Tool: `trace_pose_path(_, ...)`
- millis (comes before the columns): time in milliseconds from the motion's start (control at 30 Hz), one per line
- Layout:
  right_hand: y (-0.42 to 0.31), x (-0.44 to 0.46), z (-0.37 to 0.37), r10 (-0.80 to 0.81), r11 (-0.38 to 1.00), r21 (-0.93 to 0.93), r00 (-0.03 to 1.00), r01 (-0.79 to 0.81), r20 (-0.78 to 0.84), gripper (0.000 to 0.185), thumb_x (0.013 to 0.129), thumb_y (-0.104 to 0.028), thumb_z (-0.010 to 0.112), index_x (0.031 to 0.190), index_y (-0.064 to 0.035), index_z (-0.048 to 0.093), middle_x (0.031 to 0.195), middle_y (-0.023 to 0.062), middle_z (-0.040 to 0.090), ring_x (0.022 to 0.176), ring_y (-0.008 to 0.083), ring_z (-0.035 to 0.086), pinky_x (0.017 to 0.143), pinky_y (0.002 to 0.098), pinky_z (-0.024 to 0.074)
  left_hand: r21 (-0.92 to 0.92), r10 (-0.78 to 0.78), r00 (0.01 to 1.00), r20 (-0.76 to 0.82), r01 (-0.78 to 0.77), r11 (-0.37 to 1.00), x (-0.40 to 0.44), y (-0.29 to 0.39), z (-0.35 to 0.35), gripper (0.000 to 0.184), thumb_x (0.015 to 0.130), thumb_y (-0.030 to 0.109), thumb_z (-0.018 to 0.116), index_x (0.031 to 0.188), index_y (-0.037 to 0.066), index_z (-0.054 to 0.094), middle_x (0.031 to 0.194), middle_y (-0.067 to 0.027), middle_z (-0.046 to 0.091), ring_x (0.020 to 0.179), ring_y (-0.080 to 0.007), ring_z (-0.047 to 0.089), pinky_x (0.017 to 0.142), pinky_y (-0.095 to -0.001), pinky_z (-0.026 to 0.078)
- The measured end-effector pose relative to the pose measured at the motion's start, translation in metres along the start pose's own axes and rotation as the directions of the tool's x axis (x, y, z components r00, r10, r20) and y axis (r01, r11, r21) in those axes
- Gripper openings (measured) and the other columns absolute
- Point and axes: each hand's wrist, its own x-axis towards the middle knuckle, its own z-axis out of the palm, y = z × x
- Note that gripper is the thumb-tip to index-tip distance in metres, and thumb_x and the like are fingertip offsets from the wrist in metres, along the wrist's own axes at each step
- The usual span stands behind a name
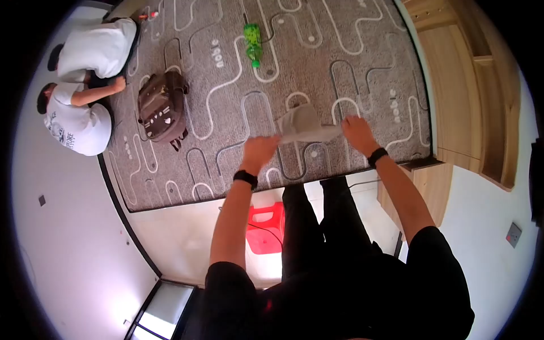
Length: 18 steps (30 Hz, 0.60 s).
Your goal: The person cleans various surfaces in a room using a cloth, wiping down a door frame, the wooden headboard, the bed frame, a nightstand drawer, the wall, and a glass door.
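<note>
A light beige piece of cloth (pixel 303 124) is stretched between my two hands, above the patterned grey carpet (pixel 226 107). My left hand (pixel 260 152) is closed on its left end. Closed on the right end is my right hand (pixel 358 133). The cloth's upper part sags and looks a little blurred, so its exact kind does not show. Both wrists wear dark bands.
A brown backpack (pixel 162 107) and a green bottle (pixel 253 45) lie on the carpet. Two people in white shirts (pixel 79 122) sit at the left edge. Wooden shelving (pixel 459 96) stands on the right. Below the carpet's edge is a red stool (pixel 265 229) with a cable across it.
</note>
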Motion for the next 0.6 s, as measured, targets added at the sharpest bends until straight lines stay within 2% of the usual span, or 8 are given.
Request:
trace_pose_path(133, 0.006, 0.055, -0.088, 0.074, 0.977, 0.213, 0.972, -0.025, -0.224, 0.019, 0.083, -0.014, 0.062, 0.099, -0.0046, 0.062, 0.087, 0.0137, 0.063, 0.079, 0.03, 0.062, 0.07, 0.0394, 0.05, 0.029, -0.057, 0.966, -0.252, 0.067, 0.997, 0.022, -0.004, -0.092, 0.014, 0.079, 0.016, 0.061, 0.093, 0.014, 0.061, 0.081, -0.0076, 0.066, 0.077, -0.0297, 0.064, 0.067, -0.0438, 0.049)
trace_pose_path(200, 0.008, 0.071, -0.125, -0.09, 0.99, 0.073, 0.94, 0.12, -0.33, 0.026, 0.084, -0.014, 0.064, 0.11, -0.0093, 0.063, 0.088, 0.0113, 0.066, 0.077, 0.028, 0.063, 0.065, 0.0376, 0.0507, -0.063, -0.007, 0.762, -0.647, -0.044, 0.997, 0.022, -0.011, -0.108, 0.021, 0.072, 0.008, 0.067, 0.092, 0.012, 0.06, 0.083, -0.006, 0.064, 0.082, -0.0289, 0.061, 0.074, -0.0423, 0.047)
trace_pose_path(233, 0.007, 0.073, -0.14, -0.096, 0.99, 0.069, 0.938, 0.126, -0.333, 0.026, 0.084, -0.014, 0.064, 0.11, -0.0093, 0.063, 0.088, 0.0113, 0.066, 0.077, 0.028, 0.063, 0.065, 0.0376, 0.0507, -0.062, -0.009, 0.758, -0.653, -0.041, 0.997, 0.02, -0.013, -0.11, 0.021, 0.072, 0.008, 0.067, 0.092, 0.012, 0.06, 0.083, -0.006, 0.064, 0.082, -0.0289, 0.061, 0.074, -0.0423, 0.047)
trace_pose_path(333, 0.001, 0.054, -0.142, -0.254, 0.95, 0.065, 0.878, 0.305, -0.405, 0.03, 0.081, -0.011, 0.065, 0.112, -0.0129, 0.064, 0.079, 0.0073, 0.063, 0.066, 0.0248, 0.061, 0.057, 0.0355, 0.0495, -0.143, -0.064, 0.913, -0.402, 0.007, 0.99, 0.002, -0.007, -0.091, 0.037, 0.064, 0.006, 0.073, 0.1, 0.01, 0.063, 0.085, -0.01, 0.065, 0.081, -0.0312, 0.061, 0.071, -0.0424, 0.047)
trace_pose_path(400, -0.005, 0.029, -0.125, -0.167, 0.977, 0.097, 0.96, 0.192, -0.226, 0.03, 0.081, -0.01, 0.065, 0.111, -0.0139, 0.065, 0.076, 0.0074, 0.06, 0.065, 0.0244, 0.059, 0.054, 0.0351, 0.0485, -0.14, -0.071, 0.918, -0.39, 0.017, 0.99, -0.004, 0.006, -0.06, 0.031, 0.066, 0.01, 0.073, 0.096, 0.012, 0.063, 0.081, -0.0093, 0.064, 0.079, -0.0318, 0.061, 0.069, -0.0442, 0.047)
trace_pose_path(500, 0.008, -0.018, -0.045, -0.102, 0.98, 0.151, 0.977, 0.131, -0.187, 0.028, 0.082, -0.01, 0.064, 0.11, -0.0144, 0.065, 0.075, 0.007, 0.057, 0.067, 0.0246, 0.058, 0.056, 0.0348, 0.0488, -0.139, -0.08, 0.96, -0.27, 0.043, 0.989, -0.001, 0.007, 0.026, 0.025, 0.069, 0.013, 0.071, 0.092, 0.012, 0.062, 0.078, -0.0099, 0.064, 0.076, -0.032, 0.061, 0.067, -0.0453, 0.047)
trace_pose_path(567, 0.005, -0.062, 0.001, 0.11, 0.959, 0.261, 0.994, -0.111, 0.018, 0.022, 0.086, -0.015, 0.059, 0.108, -0.0123, 0.065, 0.082, 0.0091, 0.061, 0.076, 0.0285, 0.06, 0.064, 0.0383, 0.0503, -0.261, -0.153, 0.979, -0.132, 0.115, 0.959, -0.01, 0.026, 0.074, 0.019, 0.075, 0.018, 0.069, 0.091, 0.012, 0.061, 0.08, -0.0105, 0.065, 0.078, -0.0319, 0.062, 0.067, -0.0459, 0.047)
trace_pose_path(600, 0.003, -0.091, 0.034, 0.12, 0.956, 0.264, 0.992, -0.128, 0.047, 0.022, 0.086, -0.015, 0.059, 0.108, -0.0123, 0.065, 0.082, 0.0091, 0.061, 0.076, 0.0285, 0.06, 0.064, 0.0383, 0.0503, -0.277, -0.153, 0.982, -0.106, 0.118, 0.953, -0.017, 0.037, 0.098, 0.019, 0.075, 0.018, 0.069, 0.091, 0.012, 0.061, 0.08, -0.0105, 0.065, 0.078, -0.0319, 0.062, 0.067, -0.0459, 0.047)
